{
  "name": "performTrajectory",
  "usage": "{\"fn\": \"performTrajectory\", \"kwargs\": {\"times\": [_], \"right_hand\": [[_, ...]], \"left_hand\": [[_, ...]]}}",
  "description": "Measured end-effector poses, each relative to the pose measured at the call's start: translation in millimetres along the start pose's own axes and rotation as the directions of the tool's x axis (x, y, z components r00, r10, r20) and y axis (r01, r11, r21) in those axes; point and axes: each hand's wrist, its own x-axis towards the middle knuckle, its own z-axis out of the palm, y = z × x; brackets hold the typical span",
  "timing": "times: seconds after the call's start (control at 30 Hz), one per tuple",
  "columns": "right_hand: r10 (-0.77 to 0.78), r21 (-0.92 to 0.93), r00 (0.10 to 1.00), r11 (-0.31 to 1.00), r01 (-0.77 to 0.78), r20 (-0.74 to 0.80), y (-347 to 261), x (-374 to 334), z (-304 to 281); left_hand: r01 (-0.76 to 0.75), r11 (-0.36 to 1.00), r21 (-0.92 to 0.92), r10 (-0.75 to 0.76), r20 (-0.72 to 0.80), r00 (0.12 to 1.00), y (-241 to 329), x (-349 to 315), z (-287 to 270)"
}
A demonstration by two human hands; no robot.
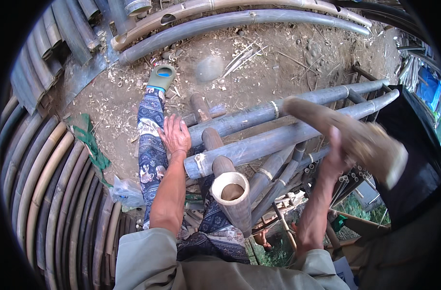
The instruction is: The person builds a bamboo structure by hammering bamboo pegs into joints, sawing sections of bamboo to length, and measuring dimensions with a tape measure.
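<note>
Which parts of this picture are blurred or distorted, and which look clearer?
In the head view, the wooden mallet is smeared, and the right hand holding it looks softer than the left hand; also in the head view, the bamboo poles at left look bent near the fisheye rim.

No words, labels, brands, numbers or signs can be read here — not on any thing in view.
</note>
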Motion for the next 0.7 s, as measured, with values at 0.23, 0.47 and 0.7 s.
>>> {"fn": "performTrajectory", "kwargs": {"times": [0.23, 0.47, 0.7], "right_hand": [[-0.135, -0.365, 0.970, 0.909, 0.202, 0.203, 9, -23, -21], [0.058, -0.091, 0.998, 0.994, -0.056, 0.011, -9, 7, -30], [-0.140, -0.172, 0.985, 0.973, 0.157, 0.103, 48, -38, -15]], "left_hand": [[-0.062, 0.998, 0.002, 0.062, -0.042, 0.997, 8, -1, -10], [-0.069, 0.997, 0.043, 0.069, -0.018, 0.997, -1, 1, -1], [-0.123, 0.989, 0.076, 0.127, -0.048, 0.991, 5, 2, -7]]}}
